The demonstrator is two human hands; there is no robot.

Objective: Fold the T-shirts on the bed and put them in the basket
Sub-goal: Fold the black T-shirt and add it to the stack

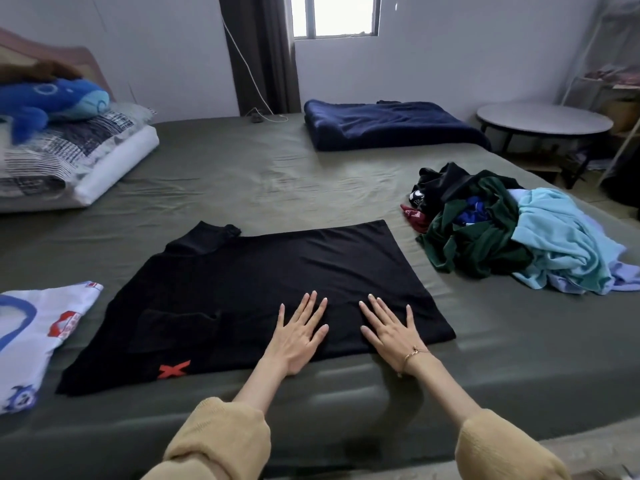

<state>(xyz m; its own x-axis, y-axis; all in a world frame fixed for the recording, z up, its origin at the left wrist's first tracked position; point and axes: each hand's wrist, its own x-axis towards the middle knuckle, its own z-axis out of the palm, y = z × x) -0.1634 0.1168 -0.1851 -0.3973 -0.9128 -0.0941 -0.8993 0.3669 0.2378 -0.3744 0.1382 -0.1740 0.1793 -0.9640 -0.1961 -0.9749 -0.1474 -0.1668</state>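
A black T-shirt with a small red X near its hem lies spread flat on the olive-green bed, close to the front edge. My left hand and my right hand both press flat on its near side, fingers straight and spread. A white T-shirt with blue and red prints lies at the left edge. A heap of unfolded shirts, dark green, light blue, black and dark red, sits at the right. No basket is in view.
A folded navy blanket lies at the far side of the bed. Pillows with a blue plush toy are stacked at the far left. A round table and a white rack stand beyond the bed's right side.
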